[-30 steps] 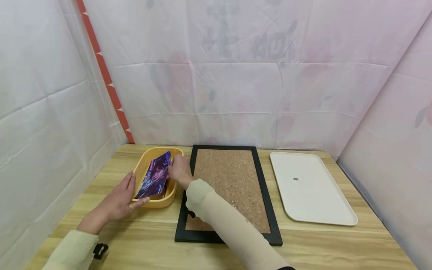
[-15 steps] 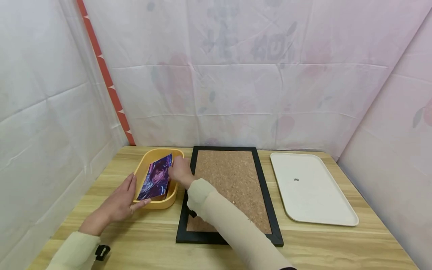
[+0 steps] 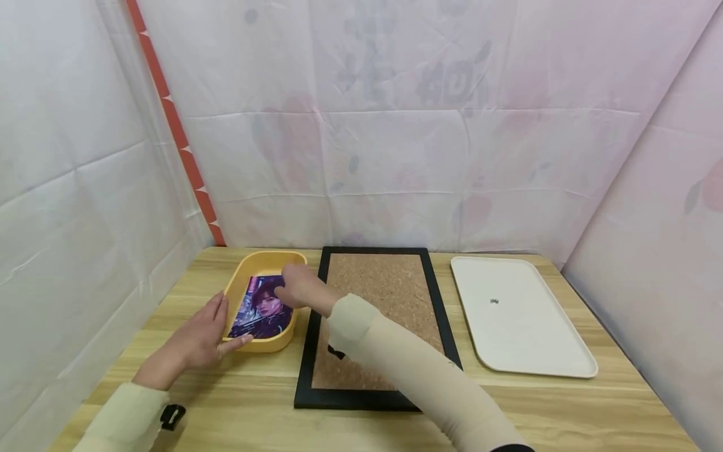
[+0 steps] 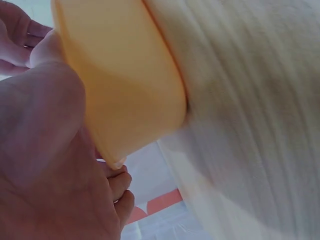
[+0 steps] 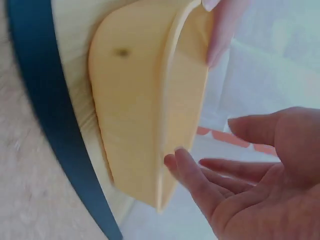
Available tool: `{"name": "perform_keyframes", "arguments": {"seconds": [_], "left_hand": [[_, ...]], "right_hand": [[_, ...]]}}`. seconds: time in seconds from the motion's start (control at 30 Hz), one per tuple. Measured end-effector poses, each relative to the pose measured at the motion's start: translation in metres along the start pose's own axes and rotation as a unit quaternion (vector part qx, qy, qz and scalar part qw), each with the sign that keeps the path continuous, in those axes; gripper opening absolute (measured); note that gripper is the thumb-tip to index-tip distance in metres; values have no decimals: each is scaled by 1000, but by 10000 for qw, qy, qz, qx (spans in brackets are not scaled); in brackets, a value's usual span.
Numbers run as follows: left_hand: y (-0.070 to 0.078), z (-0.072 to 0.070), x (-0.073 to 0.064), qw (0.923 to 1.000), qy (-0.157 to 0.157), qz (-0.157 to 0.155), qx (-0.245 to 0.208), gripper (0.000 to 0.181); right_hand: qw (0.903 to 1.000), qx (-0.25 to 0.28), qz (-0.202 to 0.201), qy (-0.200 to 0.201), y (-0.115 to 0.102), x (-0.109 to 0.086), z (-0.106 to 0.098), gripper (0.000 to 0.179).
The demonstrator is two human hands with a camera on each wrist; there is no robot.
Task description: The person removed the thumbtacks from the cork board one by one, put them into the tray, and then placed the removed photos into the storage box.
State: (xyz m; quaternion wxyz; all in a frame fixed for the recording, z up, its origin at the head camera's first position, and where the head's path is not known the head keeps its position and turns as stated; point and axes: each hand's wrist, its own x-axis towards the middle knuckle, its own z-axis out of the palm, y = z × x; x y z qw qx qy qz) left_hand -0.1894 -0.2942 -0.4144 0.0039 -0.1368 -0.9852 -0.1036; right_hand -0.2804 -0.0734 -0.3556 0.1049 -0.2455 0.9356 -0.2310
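A yellow plastic bin with rounded corners stands at the left of the table. Inside it lies a glossy purple and blue picture card printed with a face. My left hand grips the bin's near left corner, thumb along the near rim and fingers against the left side. Over the bin's right rim is my right hand. The right wrist view shows that hand's fingers spread apart and loosely bent beside the rim, nothing between them.
A cork board in a black frame lies flat right of the bin, partly under my right forearm. Farther right is a white tray with a small dark mark. White patterned cloth hangs behind the table.
The card, tilted up in my right hand before, has been let go and lies flatter in the bin. My right fingers have come off its edge; the left hand stays put.
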Motion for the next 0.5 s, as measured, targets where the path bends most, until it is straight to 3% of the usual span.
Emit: {"name": "perform_keyframes", "arguments": {"seconds": [0.23,0.33,0.5], "left_hand": [[-1,-5,5,9986,29,-76,520,113],[-2,-4,3,9983,75,-129,556,116],[4,-5,2,9988,306,-73,374,111]], "right_hand": [[9885,-647,-1342,244,20,-40,-21,28],[9843,-814,-1516,385,34,-59,-29,32],[9834,-950,-1434,575,64,-82,-39,40]]}}
